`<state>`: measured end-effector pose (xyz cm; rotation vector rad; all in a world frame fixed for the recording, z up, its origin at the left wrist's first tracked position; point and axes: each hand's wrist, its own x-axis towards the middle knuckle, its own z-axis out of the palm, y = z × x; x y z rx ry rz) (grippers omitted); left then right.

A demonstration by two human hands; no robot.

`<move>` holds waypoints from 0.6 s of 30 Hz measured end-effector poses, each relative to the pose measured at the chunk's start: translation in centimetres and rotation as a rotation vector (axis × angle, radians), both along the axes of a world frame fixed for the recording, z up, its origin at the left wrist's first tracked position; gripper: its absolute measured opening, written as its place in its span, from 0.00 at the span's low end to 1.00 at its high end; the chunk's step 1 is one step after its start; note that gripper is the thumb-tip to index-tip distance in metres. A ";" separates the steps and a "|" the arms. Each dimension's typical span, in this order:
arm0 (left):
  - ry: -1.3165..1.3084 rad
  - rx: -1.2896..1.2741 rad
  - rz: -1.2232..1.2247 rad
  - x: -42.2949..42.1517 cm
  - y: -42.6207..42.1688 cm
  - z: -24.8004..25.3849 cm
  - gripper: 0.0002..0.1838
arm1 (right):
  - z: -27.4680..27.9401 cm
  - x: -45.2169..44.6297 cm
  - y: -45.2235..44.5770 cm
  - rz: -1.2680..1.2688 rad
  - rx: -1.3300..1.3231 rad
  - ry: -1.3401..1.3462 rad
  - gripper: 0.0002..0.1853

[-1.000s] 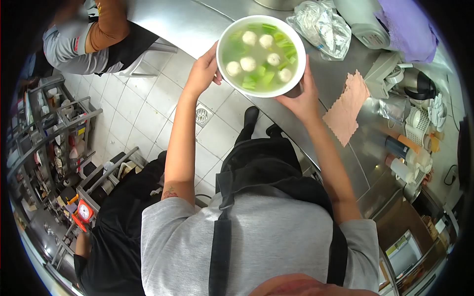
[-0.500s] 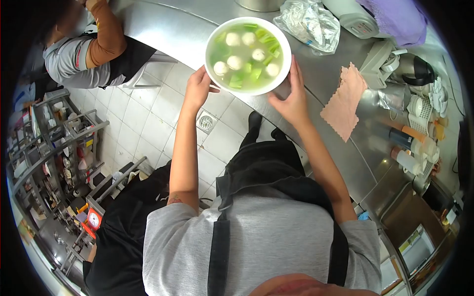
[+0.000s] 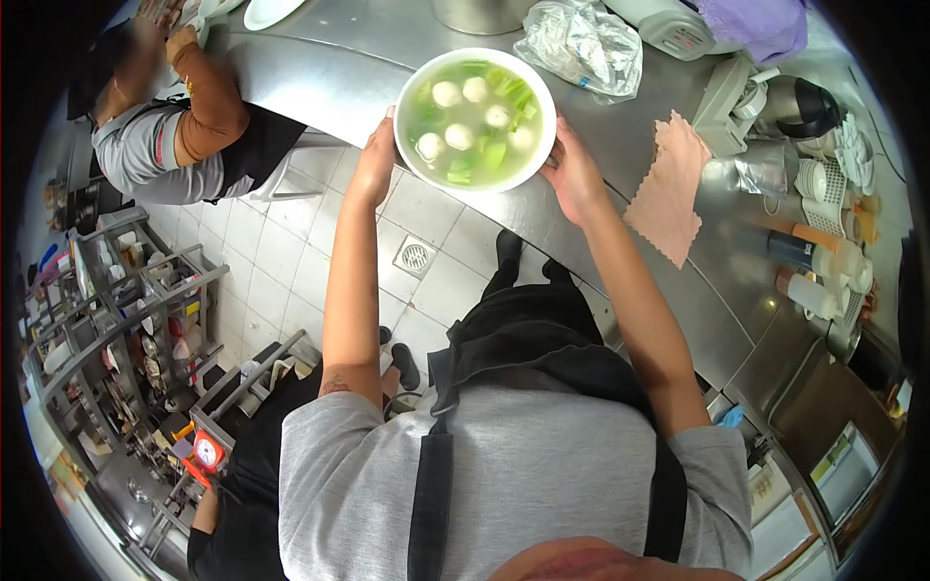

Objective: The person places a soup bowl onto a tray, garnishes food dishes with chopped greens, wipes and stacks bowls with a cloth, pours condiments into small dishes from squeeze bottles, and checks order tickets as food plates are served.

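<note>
The left hand (image 3: 375, 163) and the right hand (image 3: 575, 174) hold the soup bowl (image 3: 475, 121) from two sides, at the edge of the steel counter (image 3: 668, 290). Near its far side are a metal pot (image 3: 480, 14) and a plastic bag (image 3: 584, 48). The pink cloth (image 3: 670, 190) lies to the right, apart from the right hand. Bare counter is between bowl and cloth.

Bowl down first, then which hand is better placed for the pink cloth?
Right, likely: right hand holds the bowl on the side nearest the pink cloth, left hand on the far side.
</note>
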<state>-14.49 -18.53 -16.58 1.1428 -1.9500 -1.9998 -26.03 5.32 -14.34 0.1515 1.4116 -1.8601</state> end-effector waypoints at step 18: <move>0.151 0.021 -0.130 0.9 5.8 6.4 0.32 | 2.1 2.1 4.4 -0.068 -0.060 -0.006 0.29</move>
